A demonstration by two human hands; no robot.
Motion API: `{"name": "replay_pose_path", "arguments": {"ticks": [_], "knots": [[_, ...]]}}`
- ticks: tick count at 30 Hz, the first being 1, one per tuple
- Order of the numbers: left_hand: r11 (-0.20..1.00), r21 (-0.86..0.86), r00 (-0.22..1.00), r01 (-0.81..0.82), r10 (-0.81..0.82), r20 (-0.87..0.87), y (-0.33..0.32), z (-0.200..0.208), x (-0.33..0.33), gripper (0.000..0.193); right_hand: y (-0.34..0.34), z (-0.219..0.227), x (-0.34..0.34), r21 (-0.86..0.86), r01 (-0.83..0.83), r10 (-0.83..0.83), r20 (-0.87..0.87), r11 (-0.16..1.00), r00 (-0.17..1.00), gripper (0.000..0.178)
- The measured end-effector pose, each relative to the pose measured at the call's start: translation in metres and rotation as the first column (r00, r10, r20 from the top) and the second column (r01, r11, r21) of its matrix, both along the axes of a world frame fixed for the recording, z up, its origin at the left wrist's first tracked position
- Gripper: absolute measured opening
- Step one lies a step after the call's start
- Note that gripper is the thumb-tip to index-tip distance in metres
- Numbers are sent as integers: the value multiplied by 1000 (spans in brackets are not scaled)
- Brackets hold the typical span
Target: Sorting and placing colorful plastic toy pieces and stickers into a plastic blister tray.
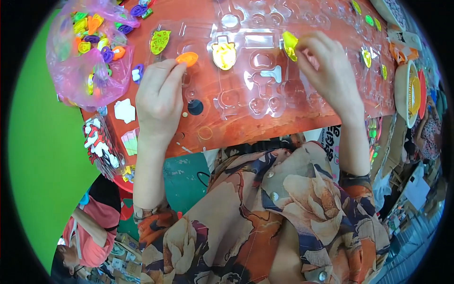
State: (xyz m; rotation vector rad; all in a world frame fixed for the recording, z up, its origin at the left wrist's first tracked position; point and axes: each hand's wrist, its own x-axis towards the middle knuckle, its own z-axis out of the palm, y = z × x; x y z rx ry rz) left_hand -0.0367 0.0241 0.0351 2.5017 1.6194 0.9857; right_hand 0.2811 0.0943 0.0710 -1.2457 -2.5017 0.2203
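My left hand (160, 97) is closed, pinching a small orange oval plastic piece (188, 59) over the left side of the clear moulded plastic trays (228, 100). Between the fingertips of my right hand (326, 66) is a small yellow plastic piece (290, 46), held above the trays right of centre. A yellow-green leaf-shaped piece (160, 42) lies just beyond my left hand. In the middle, a shiny gold piece (223, 55) rests in a tray hollow. A pale blue T-shaped piece (272, 74) lies in another hollow, nearer to me.
A pink plastic bag (59, 78) of colourful small toy parts lies at the table's left. Near it are white cards (125, 111) and a bundle of red, black and white pieces (99, 146). Baskets (405, 92) stand at the right edge. Another person (94, 232) is at lower left.
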Motion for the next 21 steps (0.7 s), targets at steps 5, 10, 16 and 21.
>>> {"name": "replay_pose_path", "arguments": {"ticks": [5,10,16,21], "knots": [[999,39,996,10,-6,-88,20,-13,4,25,-13,-20,-19,185,-22,-7,157,982,988,8],[999,-33,974,12,-19,-228,24,-17,11,27,-22,-18,-30,120,-82,49,261,989,964,8],[1000,-16,961,6,-10,-275,24,-20,10,26,-30,-17,-43,106,-115,66,385,988,921,8],[998,-56,955,20,-36,-293,21,-18,7,31,-34,-15,-46,93,-91,52,362,991,931,10]]}}
